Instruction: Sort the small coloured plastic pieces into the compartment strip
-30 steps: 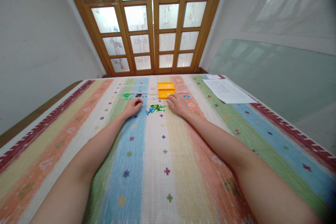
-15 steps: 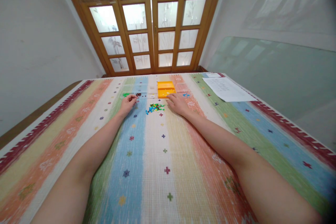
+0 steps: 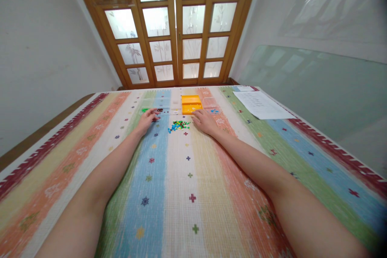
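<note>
My left hand (image 3: 146, 121) is beside a clear container (image 3: 146, 102), its fingers a little apart near dark brown pieces (image 3: 160, 110); nothing shows in it. Green pieces (image 3: 145, 109) lie just left of those. My right hand (image 3: 204, 120) rests with loosely spread fingers at the near edge of an open yellow box (image 3: 191, 100), which holds a few small pale bits. Between the hands is a loose pile of small blue, green, yellow and dark pieces (image 3: 179, 126) on the cloth.
Small blue pieces (image 3: 214, 111) lie in another clear container right of the yellow box. White printed paper (image 3: 260, 104) lies at the far right of the striped tablecloth (image 3: 178, 193). Behind the table are wooden glass-paned doors (image 3: 178, 40).
The left fingertips have come apart from a pinch and spread near the dark pieces. My right hand stays in about the same place. The view has tilted slightly.
</note>
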